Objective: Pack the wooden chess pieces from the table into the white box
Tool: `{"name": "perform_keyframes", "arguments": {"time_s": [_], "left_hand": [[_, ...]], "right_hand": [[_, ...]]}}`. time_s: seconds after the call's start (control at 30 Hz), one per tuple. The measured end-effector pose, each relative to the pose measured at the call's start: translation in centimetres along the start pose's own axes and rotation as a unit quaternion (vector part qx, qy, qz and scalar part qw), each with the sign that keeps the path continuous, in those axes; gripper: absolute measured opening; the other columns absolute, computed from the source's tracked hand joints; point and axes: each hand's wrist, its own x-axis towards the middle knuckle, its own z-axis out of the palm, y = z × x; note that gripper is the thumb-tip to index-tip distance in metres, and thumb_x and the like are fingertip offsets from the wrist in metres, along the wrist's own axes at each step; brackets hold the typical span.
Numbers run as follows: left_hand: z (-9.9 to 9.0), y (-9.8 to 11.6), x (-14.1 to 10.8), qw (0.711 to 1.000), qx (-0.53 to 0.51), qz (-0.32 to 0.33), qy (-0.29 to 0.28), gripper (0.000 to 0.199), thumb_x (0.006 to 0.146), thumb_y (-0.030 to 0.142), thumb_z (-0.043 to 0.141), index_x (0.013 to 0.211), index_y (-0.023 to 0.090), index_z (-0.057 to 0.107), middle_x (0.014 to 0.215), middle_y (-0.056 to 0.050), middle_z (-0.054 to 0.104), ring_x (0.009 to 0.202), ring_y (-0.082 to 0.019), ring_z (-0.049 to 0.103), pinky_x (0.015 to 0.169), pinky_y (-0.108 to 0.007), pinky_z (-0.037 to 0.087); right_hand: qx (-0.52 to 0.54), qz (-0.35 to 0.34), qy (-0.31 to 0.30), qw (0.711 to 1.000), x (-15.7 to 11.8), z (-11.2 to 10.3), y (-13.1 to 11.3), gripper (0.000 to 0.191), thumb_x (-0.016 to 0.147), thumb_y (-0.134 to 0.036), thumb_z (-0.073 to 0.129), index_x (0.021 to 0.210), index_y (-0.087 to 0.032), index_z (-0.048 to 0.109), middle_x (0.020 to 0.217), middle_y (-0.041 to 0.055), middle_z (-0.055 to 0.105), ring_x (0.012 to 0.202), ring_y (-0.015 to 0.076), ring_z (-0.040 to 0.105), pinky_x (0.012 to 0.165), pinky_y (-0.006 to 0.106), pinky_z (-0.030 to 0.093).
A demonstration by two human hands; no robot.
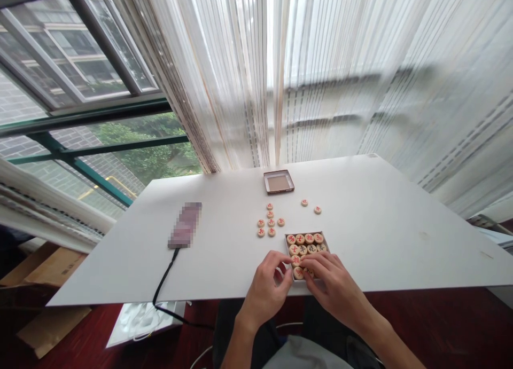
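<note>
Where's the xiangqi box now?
In the head view, the xiangqi box is right of centre, at the near edge of the white table, by the left hand, partly under the right hand.

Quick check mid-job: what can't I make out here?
All in the head view:
Box: lower-right part, hidden by the right hand.
Pinkish object: details, pixelated.
Loose pieces: characters, too small to read surely.
Right forearm: upper end, cut off by the picture's bottom edge.

Wood-like discs (270,214), smooth tabletop (380,219)
</note>
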Motion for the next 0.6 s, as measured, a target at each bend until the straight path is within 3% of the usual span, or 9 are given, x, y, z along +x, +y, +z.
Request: {"name": "perform_keyframes", "arguments": {"time_s": [0.47, 0.6], "left_hand": [[-1.4, -0.7, 1.0, 1.0, 0.023, -0.001, 0.003, 0.012, 0.094, 0.024, 0.056, 0.1, 0.023, 0.066, 0.097, -0.004, 0.067, 0.083, -0.017, 0.063, 0.073, -0.028, 0.051], [-1.7, -1.0, 1.3, 0.999, 0.033, 0.001, 0.003, 0.012, 0.094, 0.024, 0.055, 0.1, 0.023, 0.066, 0.096, -0.004, 0.067, 0.082, -0.017, 0.063, 0.073, -0.028, 0.051]], "right_hand": [[0.025, 0.021, 0.029, 0.999, 1.1, -0.3, 0.3, 0.019, 0.098, -0.018, 0.05, 0.111, -0.027, 0.062, 0.103, 0.0079, 0.07, 0.097, 0.0266, 0.065, 0.083, 0.044, 0.057], [0.021, 0.027, 0.004, 0.999, 1.8, -0.1, 0.2, 0.019, 0.099, -0.018, 0.048, 0.11, -0.027, 0.062, 0.099, 0.007, 0.07, 0.095, 0.0268, 0.065, 0.082, 0.045, 0.057]]}}
